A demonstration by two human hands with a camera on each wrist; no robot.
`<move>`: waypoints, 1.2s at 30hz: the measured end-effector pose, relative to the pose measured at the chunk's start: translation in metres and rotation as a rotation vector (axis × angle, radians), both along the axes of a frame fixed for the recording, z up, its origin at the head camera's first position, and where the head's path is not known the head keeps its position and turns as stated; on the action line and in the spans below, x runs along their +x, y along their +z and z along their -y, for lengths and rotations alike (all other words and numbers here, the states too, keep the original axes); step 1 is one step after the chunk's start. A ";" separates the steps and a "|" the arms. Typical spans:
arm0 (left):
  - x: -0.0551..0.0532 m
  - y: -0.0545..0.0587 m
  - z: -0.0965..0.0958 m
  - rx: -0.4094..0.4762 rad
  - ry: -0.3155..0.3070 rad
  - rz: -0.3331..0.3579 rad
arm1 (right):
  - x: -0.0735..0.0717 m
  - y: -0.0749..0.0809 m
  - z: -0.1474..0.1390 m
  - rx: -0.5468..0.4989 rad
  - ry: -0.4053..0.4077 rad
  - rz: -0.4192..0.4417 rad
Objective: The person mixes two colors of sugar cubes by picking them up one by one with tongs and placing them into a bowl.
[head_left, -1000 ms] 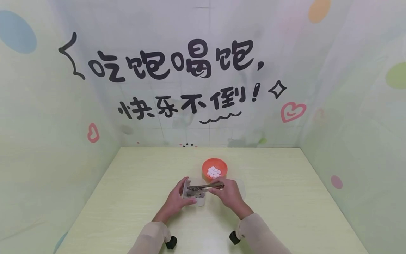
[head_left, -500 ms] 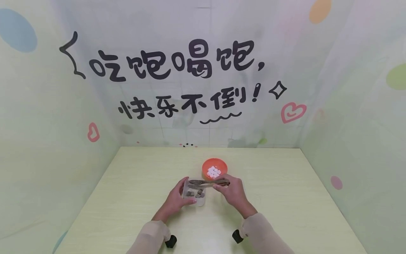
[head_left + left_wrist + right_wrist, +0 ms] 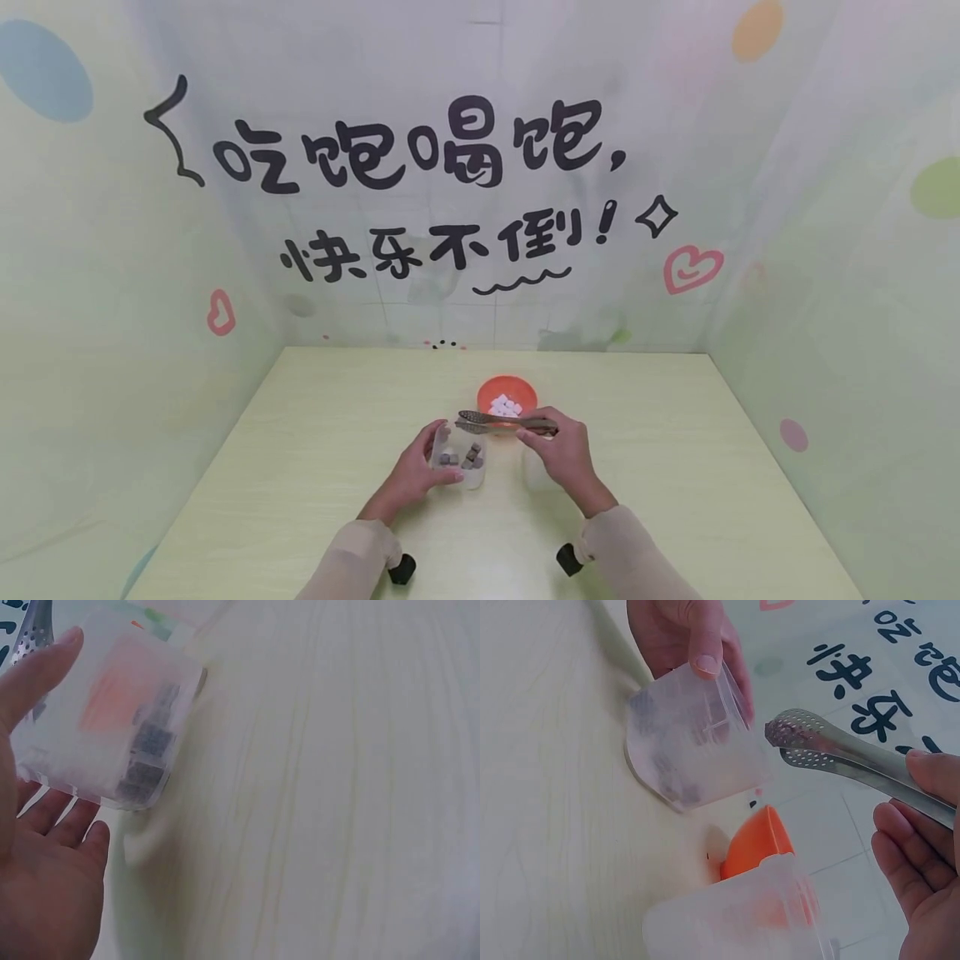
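Note:
My left hand (image 3: 416, 462) grips a clear plastic box (image 3: 472, 480), thumb on one side and fingers on the other. The box stands tilted in the right wrist view, with several dark purplish cubes (image 3: 472, 457) inside. Metal tongs (image 3: 502, 422) with perforated ends are pinched between the thumb and fingers of my right hand (image 3: 566, 454). A dark purple piece (image 3: 789, 734) sits between the tong ends, just beyond the box's open mouth.
An orange bowl (image 3: 487, 390) with several small white cubes (image 3: 506, 406) stands behind the hands. A second translucent container (image 3: 727, 922) is below the right hand, partly covered by it in the head view. A printed cloth (image 3: 360, 317) backs the table.
My right hand has lifted the tongs out of the box, moving up and to the right. My left hand keeps its hold on the box in nearly the same place.

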State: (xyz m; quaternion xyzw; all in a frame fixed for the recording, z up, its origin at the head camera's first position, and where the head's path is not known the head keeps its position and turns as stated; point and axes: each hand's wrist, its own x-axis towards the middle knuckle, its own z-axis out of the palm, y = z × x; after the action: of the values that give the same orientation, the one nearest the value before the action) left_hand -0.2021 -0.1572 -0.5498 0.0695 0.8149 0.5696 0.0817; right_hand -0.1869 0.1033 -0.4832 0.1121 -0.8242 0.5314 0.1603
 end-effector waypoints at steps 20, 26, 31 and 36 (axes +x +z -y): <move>-0.003 0.001 0.000 -0.002 0.004 0.036 | -0.006 -0.006 -0.017 -0.010 -0.173 -0.010; -0.003 0.002 0.000 -0.004 0.004 0.043 | -0.007 -0.006 -0.019 -0.017 -0.194 0.006; -0.001 0.005 0.000 -0.023 -0.004 0.044 | -0.007 -0.005 -0.021 -0.018 -0.207 0.012; -0.003 0.003 0.001 -0.031 -0.016 0.023 | -0.007 -0.004 -0.023 -0.038 -0.196 0.008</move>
State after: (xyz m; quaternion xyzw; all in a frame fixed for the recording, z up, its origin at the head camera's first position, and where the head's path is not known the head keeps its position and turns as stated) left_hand -0.2051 -0.1581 -0.5466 0.0684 0.8221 0.5569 0.0967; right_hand -0.1935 0.1263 -0.4873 0.0258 -0.8215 0.5294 0.2100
